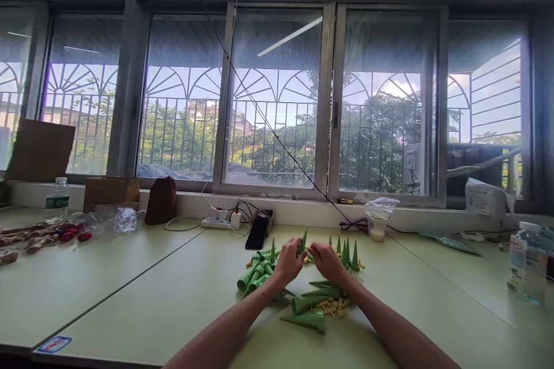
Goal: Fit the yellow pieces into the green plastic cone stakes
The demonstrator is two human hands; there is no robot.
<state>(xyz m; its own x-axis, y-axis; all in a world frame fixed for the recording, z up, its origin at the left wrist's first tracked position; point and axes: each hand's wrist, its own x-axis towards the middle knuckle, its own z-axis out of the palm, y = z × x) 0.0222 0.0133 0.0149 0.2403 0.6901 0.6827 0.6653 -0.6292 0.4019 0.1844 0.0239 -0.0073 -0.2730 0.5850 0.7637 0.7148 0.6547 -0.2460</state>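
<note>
My left hand is closed around a green plastic cone, whose pointed tip sticks up above the fingers. Close beside it, my right hand has its fingers pinched together near the cone; a bit of yellow shows at the fingertips, too small to make out clearly. Left of my hands lies a pile of green cones. Several cones stand upright just beyond my right hand. Between my forearms, more cones lie on their sides next to small yellow plastic pieces.
A phone leans near a power strip by the window sill. A plastic cup with a bag stands at the back. Bottles are at the right; red and brown items and a cardboard box are at the left.
</note>
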